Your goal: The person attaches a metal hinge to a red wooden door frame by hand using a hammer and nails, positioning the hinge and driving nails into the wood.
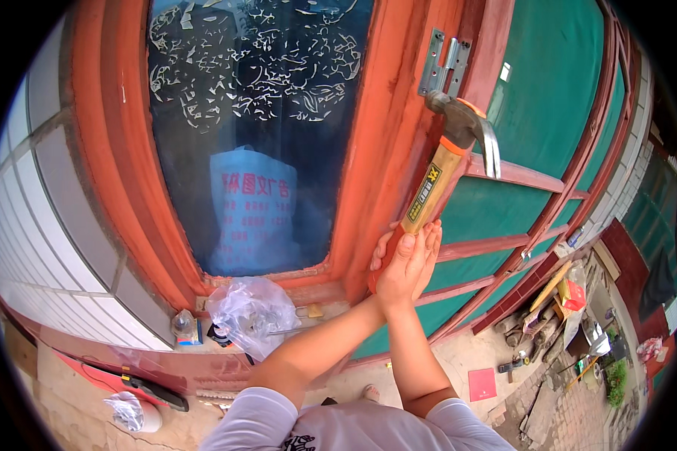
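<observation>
A claw hammer (435,184) is held up and tilted, its dark metal head at the top beside the door hinge (444,64). The handle is wood-coloured with an orange lower part and a dark label. My forearms cross at the wrists. My right hand (403,279) is closed round the lower handle, its thumb along the front. Overlapping it, my left hand (431,242) is also at the handle, largely hidden, so which fingers belong to which hand is partly unclear. Whether the hammer head touches the hinge or the frame cannot be told.
An orange window frame (346,188) surrounds dark glass with peeling white bits. On the sill lie a clear plastic bag (252,308) and small items. The red-framed green door (496,210) stands to the right. Lower right are piled wood (541,323) and a red square (482,384).
</observation>
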